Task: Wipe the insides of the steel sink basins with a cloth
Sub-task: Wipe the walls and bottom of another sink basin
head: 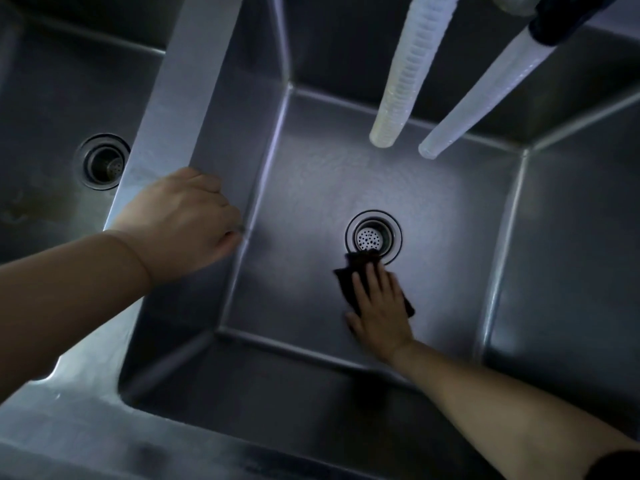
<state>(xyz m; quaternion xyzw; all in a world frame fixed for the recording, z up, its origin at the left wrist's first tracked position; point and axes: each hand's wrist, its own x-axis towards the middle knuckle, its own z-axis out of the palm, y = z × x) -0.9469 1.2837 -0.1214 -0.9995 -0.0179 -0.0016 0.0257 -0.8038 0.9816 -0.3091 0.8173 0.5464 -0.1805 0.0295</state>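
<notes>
On the basin floor (311, 188) just below the drain (373, 237), right hand (381, 303) presses dark cloth (349, 275) flat, fingers straight; left hand (183, 220) curls its fingers over the divider rim (194, 74).

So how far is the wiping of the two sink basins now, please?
Done: nothing can be confirmed as wiped from this view. In hand: the right hand presses a dark cloth flat on the floor of the right basin, just below its drain strainer. The left hand rests on the divider between the basins. Left: the left basin probably, where stains show on the floor.
</notes>
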